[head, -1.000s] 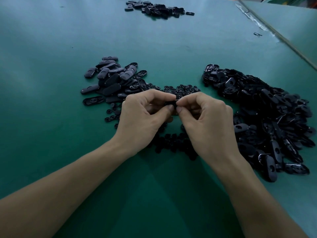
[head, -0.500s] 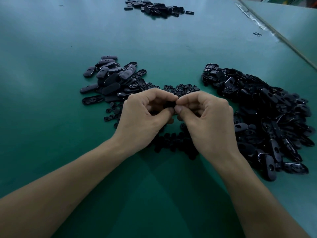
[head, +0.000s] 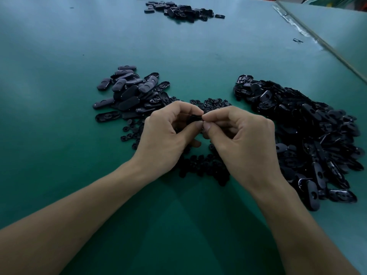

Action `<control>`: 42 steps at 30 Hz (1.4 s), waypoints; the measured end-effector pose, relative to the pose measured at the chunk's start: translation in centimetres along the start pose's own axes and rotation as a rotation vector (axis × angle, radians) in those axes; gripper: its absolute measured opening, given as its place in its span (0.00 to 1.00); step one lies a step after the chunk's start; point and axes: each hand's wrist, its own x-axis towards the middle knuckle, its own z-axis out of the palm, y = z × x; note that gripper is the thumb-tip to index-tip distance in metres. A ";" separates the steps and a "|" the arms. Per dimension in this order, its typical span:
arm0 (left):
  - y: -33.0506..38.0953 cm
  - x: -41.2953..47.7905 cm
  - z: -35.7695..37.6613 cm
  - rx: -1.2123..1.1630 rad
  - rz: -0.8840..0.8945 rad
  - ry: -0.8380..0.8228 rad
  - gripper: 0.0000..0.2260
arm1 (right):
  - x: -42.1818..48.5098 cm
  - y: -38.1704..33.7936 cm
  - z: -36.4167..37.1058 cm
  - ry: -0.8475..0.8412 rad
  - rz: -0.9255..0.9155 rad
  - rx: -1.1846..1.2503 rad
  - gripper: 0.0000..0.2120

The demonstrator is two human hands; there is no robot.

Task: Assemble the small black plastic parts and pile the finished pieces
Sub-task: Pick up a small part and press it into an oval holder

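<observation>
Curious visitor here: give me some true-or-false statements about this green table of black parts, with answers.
1. The left hand and right hand pinch one small black plastic part. True.
2. The largest heap of black plastic shells lies on the person's left. False: it lies on the right.
3. A smaller pile of black parts sits far up the green table. True.
4. The left hand lies flat on the table. False: its fingers curl round the part.

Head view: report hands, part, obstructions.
Left hand and right hand both pinching one small black part, mostly hidden. Loose pieces beneath; left pile, right pile flanking. Nothing blocking.
</observation>
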 end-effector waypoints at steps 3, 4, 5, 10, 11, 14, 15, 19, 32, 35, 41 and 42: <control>0.0 -0.1 0.1 0.021 0.012 0.002 0.10 | 0.0 0.1 0.1 0.035 0.016 0.004 0.07; 0.1 -0.1 0.2 0.016 0.011 -0.001 0.10 | 0.1 0.2 0.1 0.041 0.022 -0.004 0.08; 0.1 -0.1 0.2 0.004 0.007 -0.001 0.11 | 0.1 0.3 0.0 0.034 0.031 -0.017 0.09; 0.1 0.0 -0.1 -0.087 -0.024 0.003 0.10 | 0.4 0.9 -0.3 -0.086 0.114 0.078 0.10; 0.1 0.0 -0.1 -0.103 -0.030 -0.001 0.10 | 0.4 1.0 -0.3 -0.089 0.129 0.102 0.09; 0.0 0.0 -0.2 -0.140 -0.043 0.006 0.09 | 0.6 1.2 -0.4 -0.094 0.161 0.146 0.09; 0.0 0.0 -0.2 -0.155 -0.046 0.011 0.08 | 0.6 1.3 -0.5 -0.099 0.167 0.164 0.09; -0.1 0.1 -0.2 -0.184 -0.052 0.012 0.08 | 0.8 1.5 -0.7 -0.105 0.176 0.210 0.08; -0.1 0.1 -0.3 -0.158 -0.056 -0.005 0.09 | 0.8 1.7 -0.8 -0.112 0.212 0.212 0.06; -0.1 0.1 -0.3 -0.140 -0.050 -0.009 0.10 | 0.8 1.7 -0.6 -0.113 0.213 0.174 0.06; -0.2 0.2 -0.3 -0.122 -0.043 0.005 0.10 | 0.8 1.4 -0.5 -0.113 0.222 0.128 0.04; -0.2 0.2 -0.3 -0.123 -0.044 0.008 0.09 | 0.8 1.3 -0.5 -0.111 0.225 0.130 0.04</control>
